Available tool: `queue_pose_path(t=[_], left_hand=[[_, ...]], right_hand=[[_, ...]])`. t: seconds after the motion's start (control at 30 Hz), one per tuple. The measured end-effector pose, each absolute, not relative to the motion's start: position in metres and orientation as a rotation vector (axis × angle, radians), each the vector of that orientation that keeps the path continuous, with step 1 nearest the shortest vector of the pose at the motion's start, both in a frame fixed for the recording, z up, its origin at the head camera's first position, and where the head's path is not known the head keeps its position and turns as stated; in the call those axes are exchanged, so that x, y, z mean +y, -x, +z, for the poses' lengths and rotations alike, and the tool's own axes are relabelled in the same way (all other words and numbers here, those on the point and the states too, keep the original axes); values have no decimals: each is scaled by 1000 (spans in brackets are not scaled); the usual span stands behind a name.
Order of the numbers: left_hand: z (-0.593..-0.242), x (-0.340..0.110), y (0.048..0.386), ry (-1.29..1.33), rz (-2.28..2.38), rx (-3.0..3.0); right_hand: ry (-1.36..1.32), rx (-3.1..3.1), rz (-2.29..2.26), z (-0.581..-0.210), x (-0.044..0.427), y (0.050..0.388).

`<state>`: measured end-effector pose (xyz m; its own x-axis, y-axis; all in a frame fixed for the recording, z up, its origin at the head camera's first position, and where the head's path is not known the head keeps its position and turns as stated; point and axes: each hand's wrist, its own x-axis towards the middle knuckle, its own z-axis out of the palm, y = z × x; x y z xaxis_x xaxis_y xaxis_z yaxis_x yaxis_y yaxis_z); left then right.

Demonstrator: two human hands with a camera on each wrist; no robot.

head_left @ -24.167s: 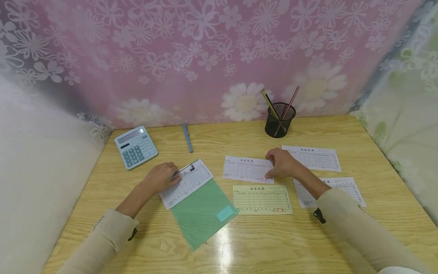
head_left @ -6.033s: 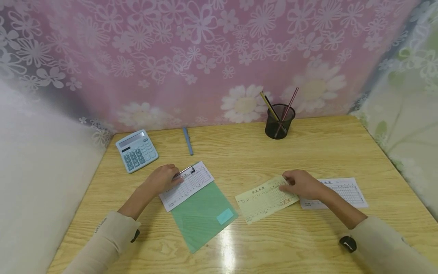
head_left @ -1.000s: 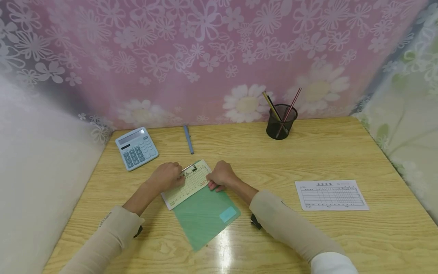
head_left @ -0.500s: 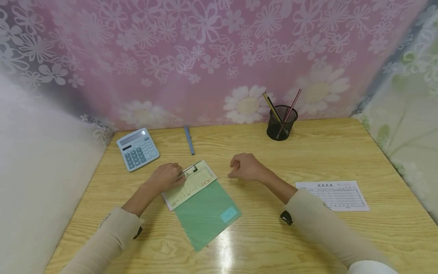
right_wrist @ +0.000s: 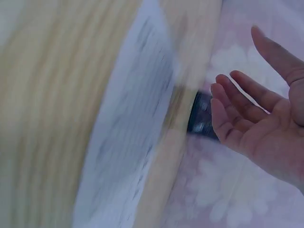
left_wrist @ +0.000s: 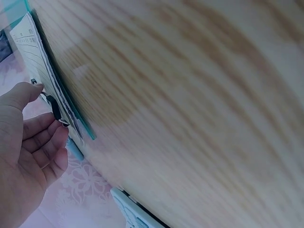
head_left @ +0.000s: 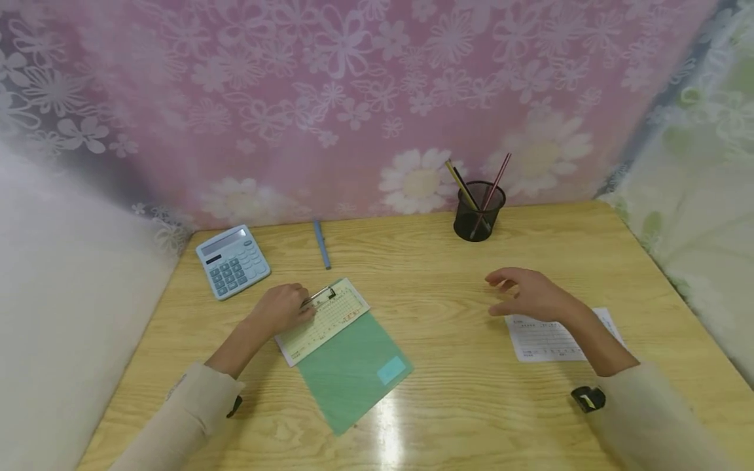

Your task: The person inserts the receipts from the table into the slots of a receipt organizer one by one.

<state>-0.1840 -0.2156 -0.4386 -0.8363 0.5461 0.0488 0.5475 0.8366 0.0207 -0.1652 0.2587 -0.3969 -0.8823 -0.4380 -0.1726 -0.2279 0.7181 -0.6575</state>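
My left hand (head_left: 281, 309) grips the metal clip (head_left: 319, 296) at the top of a green clipboard (head_left: 352, 379). In the left wrist view, thumb and fingers (left_wrist: 56, 137) are on either side of the clip's black-tipped lever. A yellow receipt form (head_left: 330, 324) with a red stamp lies under the clip, over white sheets whose edges show. My right hand (head_left: 533, 297) hovers with spread, loosely bent fingers, holding nothing, above a white receipt form (head_left: 544, 340) that the hand and forearm partly cover. The right wrist view shows that form (right_wrist: 128, 109) blurred, apart from the fingers.
A blue calculator (head_left: 232, 261) lies at the back left, and a blue pen (head_left: 321, 245) lies to its right. A black mesh cup (head_left: 478, 219) with pencils stands near the back edge. Curtain-like flowered cloth (head_left: 353, 118) borders the wooden table (head_left: 436, 405).
Earlier, several forms lay on the right; one white form is there now. The right hand brought the yellow form onto the clipboard, let go and moved right. The left hand stayed at the clip.
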Motion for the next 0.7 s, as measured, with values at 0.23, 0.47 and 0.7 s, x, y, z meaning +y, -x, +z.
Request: queue_pose_path(t=[0.23,0.47,0.7], left_hand=[[-439,-218,182,876,-106,-2996],[-443,-219,184,863,-95,-3006],[-440,-221,183,846,-89,-3013]], right_hand=[[351,2653,-754,-412,332,153],[312,2747,-714,-425,380,138],[339,2769,-749,-429,402,135]])
